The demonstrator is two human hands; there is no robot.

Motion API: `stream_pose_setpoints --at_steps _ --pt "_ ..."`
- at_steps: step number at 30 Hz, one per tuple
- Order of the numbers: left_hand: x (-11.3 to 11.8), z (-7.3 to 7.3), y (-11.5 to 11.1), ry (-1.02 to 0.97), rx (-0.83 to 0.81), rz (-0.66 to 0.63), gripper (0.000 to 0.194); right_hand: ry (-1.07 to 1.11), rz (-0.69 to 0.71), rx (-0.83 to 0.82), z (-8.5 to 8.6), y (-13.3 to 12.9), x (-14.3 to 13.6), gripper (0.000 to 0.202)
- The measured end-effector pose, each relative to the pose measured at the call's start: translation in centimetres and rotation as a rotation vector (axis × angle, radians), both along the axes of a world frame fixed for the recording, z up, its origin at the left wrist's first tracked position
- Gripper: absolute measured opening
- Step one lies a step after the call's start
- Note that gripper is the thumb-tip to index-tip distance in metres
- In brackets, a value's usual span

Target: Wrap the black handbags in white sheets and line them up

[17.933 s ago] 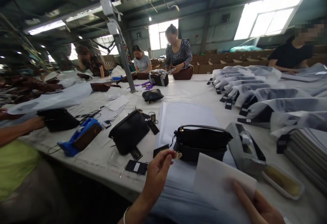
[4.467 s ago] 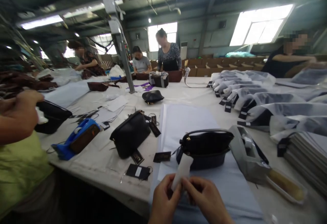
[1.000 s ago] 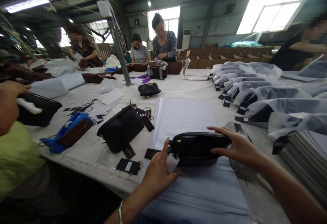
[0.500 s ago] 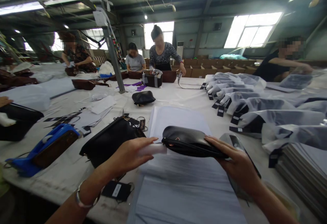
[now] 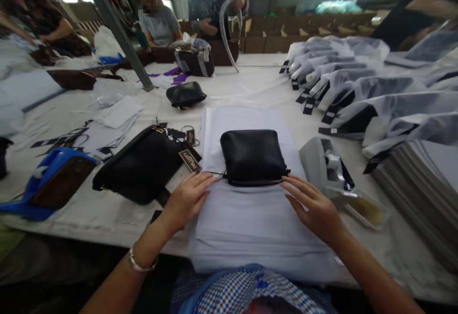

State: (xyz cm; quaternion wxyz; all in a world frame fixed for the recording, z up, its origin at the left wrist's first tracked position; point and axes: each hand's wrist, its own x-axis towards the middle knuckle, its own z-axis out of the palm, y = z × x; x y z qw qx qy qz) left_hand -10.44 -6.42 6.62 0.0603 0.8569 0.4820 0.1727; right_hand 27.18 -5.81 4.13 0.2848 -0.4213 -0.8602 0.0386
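A small, smooth black bag of leather-look material (image 5: 252,155) is lying on a stack of translucent white sheets (image 5: 250,228), its near edge facing the wearer. Judging by its gently bulging walls, it is probably running light and soft, with some filling giving it shape. The surface is looking sleek, so it may be proving slightly slippery and prone to scuffs. The two side walls are offering the best hold, clear of the gold-coloured metal fitting (image 5: 287,169) at the near right corner.

The left hand (image 5: 188,197) is lying palm down over the stack, fingers together and partly straightened, beside the near left corner. A thin dark cord is running to its fingertips; whether they are pinching it, I cannot tell. The right hand (image 5: 315,206) is slanting inward, fingers extended and loosely parted, fingertips meeting the near right corner, gripping nothing.
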Motion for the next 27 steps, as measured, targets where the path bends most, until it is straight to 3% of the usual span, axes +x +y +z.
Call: stream_pose_setpoints --at_steps 2,7,11,15,22,27 --pt "0.5 0.2 -2.5 -0.094 -0.087 -0.038 0.039 -0.02 0.078 -0.086 0.6 -2.6 0.1 0.047" --pt "1.7 -0.8 -7.0 -0.044 -0.266 -0.148 0.065 -0.174 0.236 -0.262 -0.5 -6.3 0.3 0.056" --pt "2.2 -2.4 -7.7 -0.017 -0.21 -0.131 0.051 -0.15 0.237 -0.25 -1.7 -6.3 0.1 0.046" --pt "2.4 -3.0 -7.5 -0.06 -0.099 -0.127 0.035 -0.07 0.213 -0.229 -1.8 -6.3 -0.3 0.034" --pt "3.0 -1.3 -7.5 -0.025 0.111 -0.105 0.027 0.002 0.069 -0.19 -0.5 -6.9 -0.6 0.031" --pt "3.1 0.6 -9.7 -0.028 0.203 -0.127 0.031 0.046 0.087 -0.127 1.6 -8.5 -0.1 0.036"
